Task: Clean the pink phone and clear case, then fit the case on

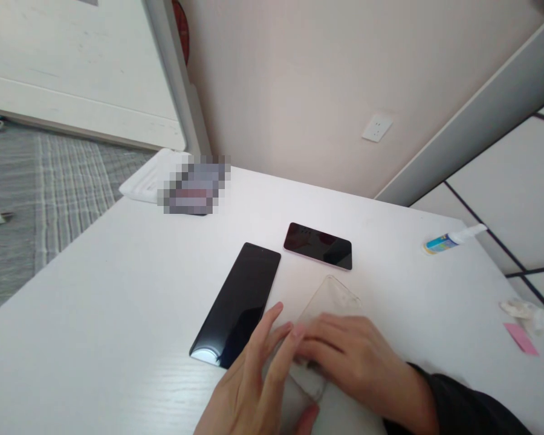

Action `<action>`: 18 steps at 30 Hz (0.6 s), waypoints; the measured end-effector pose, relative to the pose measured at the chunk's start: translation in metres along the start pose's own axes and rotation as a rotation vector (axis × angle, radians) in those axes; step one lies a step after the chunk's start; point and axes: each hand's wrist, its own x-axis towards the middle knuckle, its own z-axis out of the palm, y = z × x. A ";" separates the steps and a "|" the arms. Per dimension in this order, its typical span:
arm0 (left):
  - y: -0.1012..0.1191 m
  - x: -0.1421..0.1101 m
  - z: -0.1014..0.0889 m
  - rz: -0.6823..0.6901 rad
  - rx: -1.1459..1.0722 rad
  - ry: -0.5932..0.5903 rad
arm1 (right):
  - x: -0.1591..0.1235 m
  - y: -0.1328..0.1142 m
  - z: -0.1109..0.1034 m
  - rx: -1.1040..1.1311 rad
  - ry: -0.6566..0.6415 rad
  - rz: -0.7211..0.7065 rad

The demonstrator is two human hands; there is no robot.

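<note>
A clear phone case [335,293] lies on the white table under both hands, its far end showing past the fingers. My left hand [258,377] steadies the case, with fingers along its left edge and the thumb near its close end. My right hand [351,356] is closed over the middle of the case, fingertips pressed together beside my left index finger. A small dark spot shows beneath those fingertips, too hidden to name. Left of the hands lies a large black-screened phone [238,305], close to my left fingers. Beyond the case lies a smaller dark-screened phone [318,246].
At the table's far left are a white packet [147,178] and a blurred-out flat item [197,187]. A small white bottle with a blue label [442,243] lies at the right. Crumpled clear plastic [532,314] and a pink slip [520,338] sit near the right edge.
</note>
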 end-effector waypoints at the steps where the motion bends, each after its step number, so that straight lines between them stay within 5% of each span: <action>1: 0.000 -0.001 -0.001 -0.002 -0.004 -0.004 | 0.000 0.000 0.001 -0.050 0.038 0.029; 8: 0.000 -0.002 -0.001 0.028 0.002 -0.021 | -0.008 -0.019 0.014 0.004 0.099 0.062; 14: 0.003 -0.003 0.001 0.033 0.025 -0.033 | -0.008 0.014 -0.011 -0.207 0.053 0.126; 18: 0.006 -0.002 0.001 0.026 0.036 -0.022 | -0.006 0.009 -0.010 -0.135 0.017 0.069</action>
